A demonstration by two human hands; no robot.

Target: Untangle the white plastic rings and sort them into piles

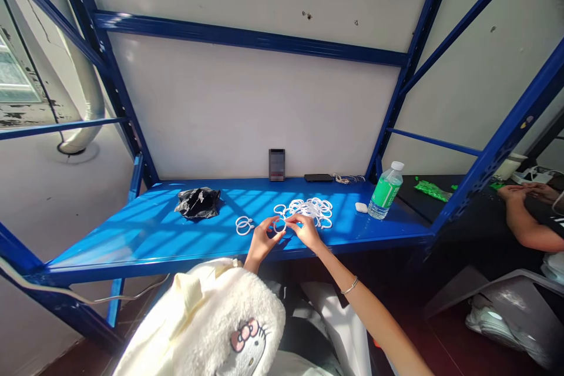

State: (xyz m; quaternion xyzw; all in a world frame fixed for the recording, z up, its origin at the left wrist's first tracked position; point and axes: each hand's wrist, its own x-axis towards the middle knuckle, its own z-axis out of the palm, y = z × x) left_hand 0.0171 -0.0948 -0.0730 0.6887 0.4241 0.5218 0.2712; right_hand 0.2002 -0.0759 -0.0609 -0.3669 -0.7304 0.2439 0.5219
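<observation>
Spreads out as a blue tabletop (154,232), striped with shadow. Carries a crumpled black bag (199,203) at left, some loose white rings (244,225), then a pile of white rings (312,209). Bears an upright phone-like device (277,164), a flat black device (318,178) and a tangled cord (347,178) along the back; at right, a small white case (361,207) beside a green-labelled bottle (385,192).

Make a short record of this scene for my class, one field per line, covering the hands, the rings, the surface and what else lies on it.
Left hand: holds a white ring
Right hand: fingers at the same ring
Pile: white rings, just beyond right hand
Loose rings: left of left hand
Surface: blue table
Left side: black bag
Right side: bottle, white cap on
</observation>
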